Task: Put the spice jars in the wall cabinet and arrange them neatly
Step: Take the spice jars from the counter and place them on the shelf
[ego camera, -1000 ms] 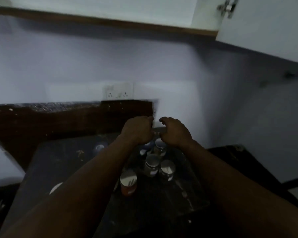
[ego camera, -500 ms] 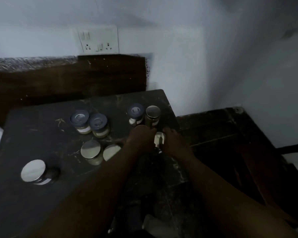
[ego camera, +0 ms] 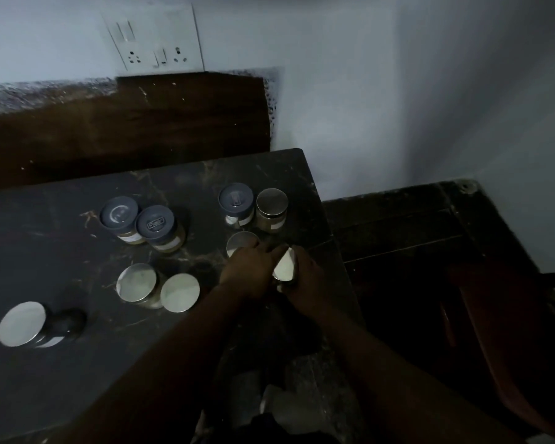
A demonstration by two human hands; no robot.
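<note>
Item: small glass spice jar with a shiny silver lid (ego camera: pixel 284 267), tilted, lid facing left; near the right edge of the table, gripped between both hands. Whether it is lifted clear of the surface cannot be told.

Right hand (ego camera: pixel 305 280): fingers closed around the tilted jar from the right.

Left hand (ego camera: pixel 249 272): closed against the same jar from the left; it also partly covers a second silver-lidded glass jar (ego camera: pixel 239 243) standing upright just behind it.

Back right pair: glass jar with a dark grey plastic lid (ego camera: pixel 236 198) and glass jar with a dull silver lid (ego camera: pixel 272 203), upright, touching side by side, near the back right corner.

Back centre pair: two grey-lidded glass jars with pale labels (ego camera: pixel 119 214) (ego camera: pixel 156 224), upright, touching.

Centre pair: two silver-lidded jars (ego camera: pixel 137 282) (ego camera: pixel 180 293), close together, nearer the front edge.

Left edge: single jar with a wide silver lid (ego camera: pixel 21 323), well apart from the rest; its dark body appears to lean to the right.

Support: dark, scuffed, white-marked table (ego camera: pixel 61 379) with rounded back corners.

Surroundings: brown wooden board (ego camera: pixel 141 123) behind the back edge; white wall switch-and-socket plate (ego camera: pixel 154 40) above it; dark wooden furniture (ego camera: pixel 414 235) beyond the right edge. Lighting dim.
</note>
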